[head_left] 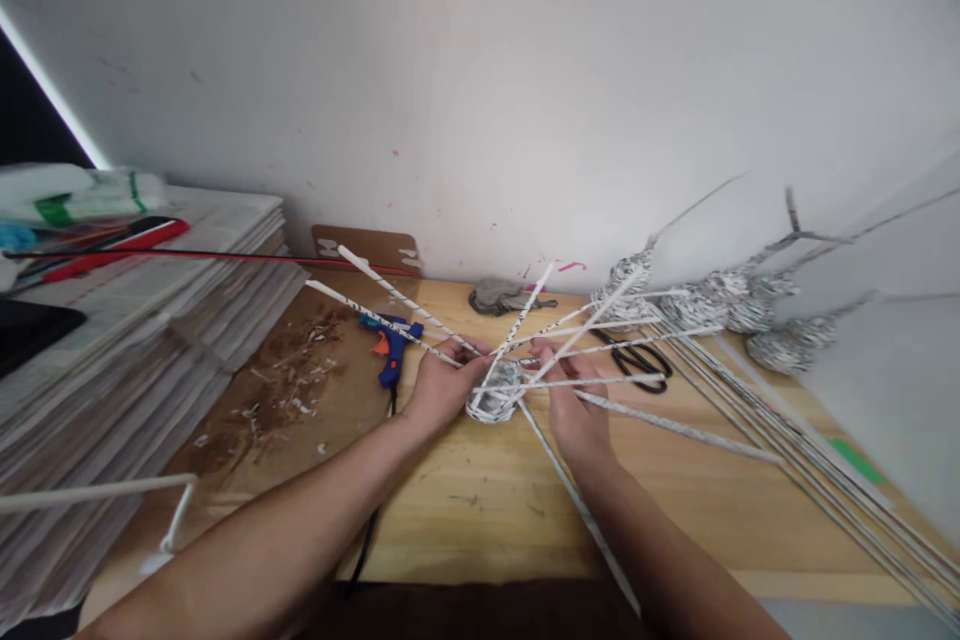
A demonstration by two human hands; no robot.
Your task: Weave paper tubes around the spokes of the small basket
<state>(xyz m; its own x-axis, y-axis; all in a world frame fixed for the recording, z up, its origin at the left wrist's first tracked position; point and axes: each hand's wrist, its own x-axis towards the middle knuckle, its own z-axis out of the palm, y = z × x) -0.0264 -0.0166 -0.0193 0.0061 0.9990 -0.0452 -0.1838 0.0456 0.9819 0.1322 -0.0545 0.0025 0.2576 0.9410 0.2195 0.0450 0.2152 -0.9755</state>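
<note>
Weave: In our two hands sits a small round weave (493,407) of printed paper, over the middle of the counter (450,530); its pale spokes (397,298) fan out left, right, up and toward us.
Left hand: Our left hand (446,385) pinches the weave's left edge between thumb and fingers, where spokes pass close by.
Right hand: Our right hand (579,412) is among the spokes on the other side, its fingers bent near the weave — whether they pinch one, we cannot tell, since spokes cross in front.
Glue gun: Left of our left hand we find a blue glue gun (391,365) with an orange trigger, its black cord (392,400) running toward us.
Scissors: Black handles of scissors (643,365) show beyond our right hand, partly crossed by spokes.
Back edge: A grey cloth (499,297) lies near the wall (525,70); a brown board (367,248) leans there.
Right side: We count several bulbous woven pieces (626,295) along the wall — long sticks (795,450) lie in front of them.
Left side: A tall paper stack (112,400) stands beside scattered scraps (300,407).
</note>
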